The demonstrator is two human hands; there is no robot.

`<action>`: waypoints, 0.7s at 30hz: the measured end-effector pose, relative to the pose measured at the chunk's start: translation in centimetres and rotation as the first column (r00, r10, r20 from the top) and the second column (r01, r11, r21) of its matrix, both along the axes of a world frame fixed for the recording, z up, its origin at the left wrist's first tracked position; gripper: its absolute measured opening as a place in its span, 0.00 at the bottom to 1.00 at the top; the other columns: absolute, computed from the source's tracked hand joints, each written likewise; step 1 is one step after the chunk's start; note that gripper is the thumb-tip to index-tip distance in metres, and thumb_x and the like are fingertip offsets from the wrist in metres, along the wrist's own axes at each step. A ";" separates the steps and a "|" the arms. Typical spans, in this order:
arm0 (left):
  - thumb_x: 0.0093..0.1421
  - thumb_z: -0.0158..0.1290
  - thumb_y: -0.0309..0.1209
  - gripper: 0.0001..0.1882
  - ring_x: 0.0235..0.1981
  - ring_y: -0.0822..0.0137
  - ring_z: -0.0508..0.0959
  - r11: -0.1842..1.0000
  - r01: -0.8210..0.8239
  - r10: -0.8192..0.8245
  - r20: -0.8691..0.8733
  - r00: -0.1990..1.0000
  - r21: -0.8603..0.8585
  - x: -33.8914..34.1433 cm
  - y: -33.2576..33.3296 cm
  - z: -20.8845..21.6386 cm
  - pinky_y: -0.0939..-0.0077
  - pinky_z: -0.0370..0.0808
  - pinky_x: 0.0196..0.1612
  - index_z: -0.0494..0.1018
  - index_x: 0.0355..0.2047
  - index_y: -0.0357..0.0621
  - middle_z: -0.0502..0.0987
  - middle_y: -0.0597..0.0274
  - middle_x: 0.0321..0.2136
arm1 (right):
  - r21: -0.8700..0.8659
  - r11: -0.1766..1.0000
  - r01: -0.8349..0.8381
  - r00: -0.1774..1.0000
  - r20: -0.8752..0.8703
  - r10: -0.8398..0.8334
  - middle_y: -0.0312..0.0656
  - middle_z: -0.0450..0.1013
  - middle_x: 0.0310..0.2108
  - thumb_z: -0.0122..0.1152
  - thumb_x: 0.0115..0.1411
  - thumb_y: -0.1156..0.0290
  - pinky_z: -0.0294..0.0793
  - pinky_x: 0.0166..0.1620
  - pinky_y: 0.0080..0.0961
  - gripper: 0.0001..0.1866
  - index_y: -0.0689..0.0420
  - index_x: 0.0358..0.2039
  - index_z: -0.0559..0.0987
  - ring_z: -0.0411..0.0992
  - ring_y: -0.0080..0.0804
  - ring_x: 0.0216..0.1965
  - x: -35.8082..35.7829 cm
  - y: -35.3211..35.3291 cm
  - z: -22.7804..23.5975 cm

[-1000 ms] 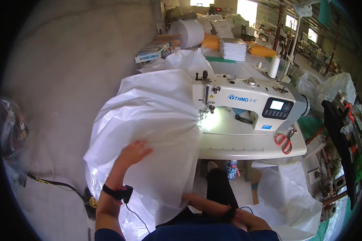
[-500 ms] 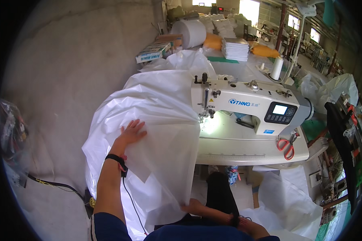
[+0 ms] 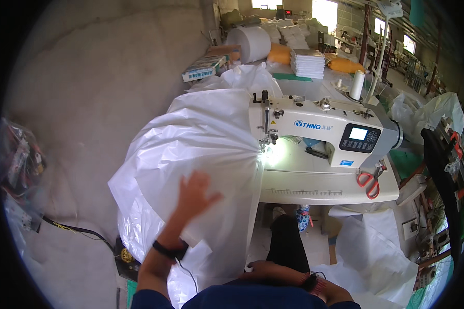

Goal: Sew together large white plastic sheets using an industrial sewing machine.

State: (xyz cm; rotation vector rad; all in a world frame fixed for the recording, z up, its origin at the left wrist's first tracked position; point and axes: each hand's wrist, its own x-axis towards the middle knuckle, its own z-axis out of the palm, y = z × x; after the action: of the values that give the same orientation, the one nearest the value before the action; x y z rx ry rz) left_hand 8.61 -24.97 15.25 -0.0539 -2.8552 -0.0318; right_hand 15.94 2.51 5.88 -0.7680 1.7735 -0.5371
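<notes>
A large white plastic sheet (image 3: 211,154) drapes over the left side of the sewing machine (image 3: 314,123), with folds running in to the lit needle area. Over the sheet, my left hand (image 3: 195,193) has its fingers spread, blurred by motion; whether it touches the surface is unclear. Close to my lap, my right hand (image 3: 265,269) is closed at the sheet's lower right edge. Its fingertips are partly hidden. A dark strap with a cable circles my left wrist.
Red-handled scissors (image 3: 369,185) lie at the right of the machine bed. A thread cone (image 3: 357,85) stands behind the machine head. Another white sheet (image 3: 374,247) hangs at the lower right. Cardboard boxes (image 3: 206,68) and a big white roll (image 3: 250,44) sit at the back.
My left hand has come off its flat rest on the sheet and moved right and toward me. My right hand has shifted slightly right. The whole view has shifted a little.
</notes>
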 end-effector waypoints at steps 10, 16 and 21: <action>0.52 0.46 0.29 0.09 0.34 0.55 0.76 0.990 -0.072 0.079 -0.056 0.995 0.120 6.1 2.2 -3.7 0.62 0.72 0.36 0.72 0.34 0.46 0.75 0.57 0.30 | -0.755 0.640 -0.143 0.676 -0.547 -0.494 0.40 0.74 0.26 0.54 0.55 0.65 0.69 0.45 0.35 0.09 0.55 0.34 0.75 0.75 0.37 0.33 -3.8 -2.6 7.3; 0.51 0.46 0.25 0.05 0.21 0.56 0.75 0.968 -0.246 0.216 -0.336 0.917 -0.048 4.6 -0.3 5.3 0.61 0.71 0.26 0.72 0.23 0.48 0.74 0.58 0.20 | -0.115 0.932 -0.344 0.362 -0.932 0.019 0.43 0.75 0.32 0.53 0.56 0.60 0.71 0.44 0.36 0.18 0.57 0.44 0.73 0.74 0.40 0.37 -7.8 -7.5 1.9; 0.43 0.55 0.24 0.04 0.28 0.61 0.74 0.981 -0.195 0.141 -0.603 0.786 -0.025 3.1 0.1 10.1 0.66 0.70 0.34 0.74 0.23 0.45 0.74 0.63 0.22 | 0.133 0.960 -0.246 0.862 -0.424 0.279 0.41 0.76 0.33 0.52 0.56 0.63 0.76 0.33 0.32 0.18 0.58 0.44 0.72 0.76 0.37 0.30 -9.7 -7.7 -1.7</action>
State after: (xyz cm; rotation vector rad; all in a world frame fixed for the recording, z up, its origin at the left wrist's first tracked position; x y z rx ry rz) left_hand 11.74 -24.83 25.34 0.1505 -2.2074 0.1254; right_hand 6.26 -5.16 4.17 -1.1251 2.0402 -0.1119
